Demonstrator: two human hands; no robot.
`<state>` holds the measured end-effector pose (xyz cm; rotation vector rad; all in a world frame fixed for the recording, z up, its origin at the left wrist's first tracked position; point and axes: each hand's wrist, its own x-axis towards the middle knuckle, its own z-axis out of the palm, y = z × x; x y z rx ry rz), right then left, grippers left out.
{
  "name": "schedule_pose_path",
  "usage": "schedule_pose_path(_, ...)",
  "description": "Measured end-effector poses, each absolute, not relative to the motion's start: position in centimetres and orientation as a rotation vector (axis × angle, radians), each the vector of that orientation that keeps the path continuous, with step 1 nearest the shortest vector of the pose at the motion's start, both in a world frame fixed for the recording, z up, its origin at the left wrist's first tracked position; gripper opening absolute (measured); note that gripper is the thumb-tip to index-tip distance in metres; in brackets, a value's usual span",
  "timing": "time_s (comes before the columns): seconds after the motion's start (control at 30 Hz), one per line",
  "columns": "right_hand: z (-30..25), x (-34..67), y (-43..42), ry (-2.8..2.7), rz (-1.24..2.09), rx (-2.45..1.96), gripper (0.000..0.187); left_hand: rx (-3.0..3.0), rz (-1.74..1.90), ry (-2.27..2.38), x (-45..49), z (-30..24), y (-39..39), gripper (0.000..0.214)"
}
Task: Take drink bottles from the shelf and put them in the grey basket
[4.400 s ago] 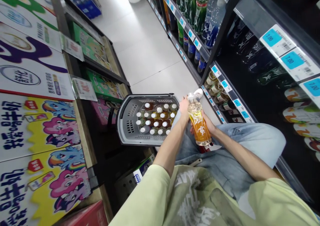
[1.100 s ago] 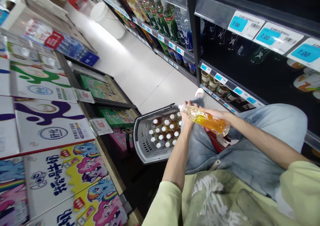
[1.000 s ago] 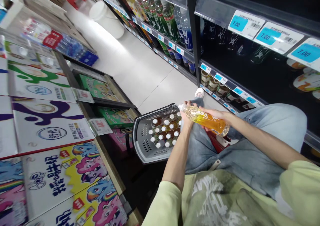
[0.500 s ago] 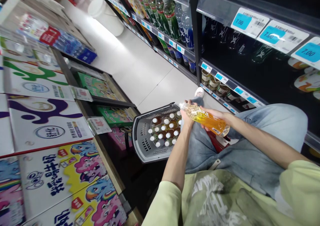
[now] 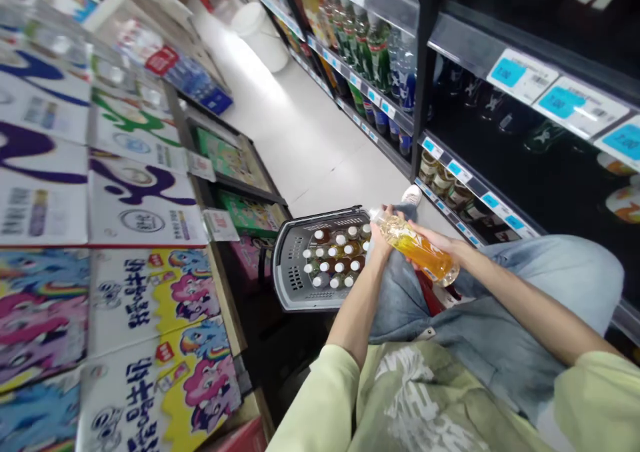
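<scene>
Sleeves of pale green cloth (image 5: pixel 320 405) and blue denim knees (image 5: pixel 500 319) filled the near edge of the view. Above the knees the clear plastic bottle of amber drink (image 5: pixel 419 252), white-capped, lay tilted almost level, cap end toward the right rim of the grey perforated plastic basket (image 5: pixel 295 275). Right hand (image 5: pixel 436 241) wrapped the mid-body, fingers curled over the top; left hand (image 5: pixel 380 239) closed round the neck below the cap.

Judged: full, so moderately heavy; smooth wall probably slick; thin plastic likely to give under a squeeze. Best hold: mid-body, neck as steadying point.

Beyond, the basket stood on the pale tiled floor (image 5: pixel 320 152), small white-capped bottles (image 5: pixel 336 260) upright against its right edge. Farthest right, black shop shelf (image 5: pixel 426 92) with blue price tags (image 5: pixel 507 72).
</scene>
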<state>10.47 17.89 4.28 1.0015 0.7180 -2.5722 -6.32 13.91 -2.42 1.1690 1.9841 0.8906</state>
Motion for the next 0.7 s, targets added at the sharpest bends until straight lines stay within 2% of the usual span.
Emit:
schedule_pose_path(0.13, 3.5, 11.2, 16.4, 0.764, -2.596, 0.831, 0.090, 1.241, 0.954, 2.015, -6.0, -1.4, 12.7, 0.019)
schedule_pose_path(0.27, 2.8, 12.0, 14.3, 0.941, -2.587, 0.674, 0.075, 1.166, 1.114, 1.997, -6.3, -1.1, 9.4, 0.033)
schedule_pose_path(0.3, 2.7, 12.1, 13.6, 1.035, -2.612, 0.642, 0.076, 1.083, 1.168, 1.965, -6.6, -1.1, 8.1, 0.035)
schedule_pose_path(0.4, 2.3, 12.1, 11.6, 1.177, -2.560, 0.533, 0.097, 0.871, 1.212, 1.924, -7.6, -1.3, 2.7, 0.035)
schedule_pose_path(0.47, 2.2, 11.8, 10.6, 1.286, -2.484, 0.513, 0.090, 0.739, 1.201, 1.942, -8.2, -1.2, -1.3, 0.040)
schedule_pose_path(0.6, 3.0, 11.2, 9.9, 1.898, -2.115, 0.465, 0.068, 0.098, 1.451, 1.791, -8.9, 0.0, -7.9, 0.060)
schedule_pose_path(0.7, 4.2, 11.2, 9.6, 2.163, -1.763, 0.454, 0.065, 0.084, 1.498, 1.672, -8.4, 2.0, -9.6, 0.070)
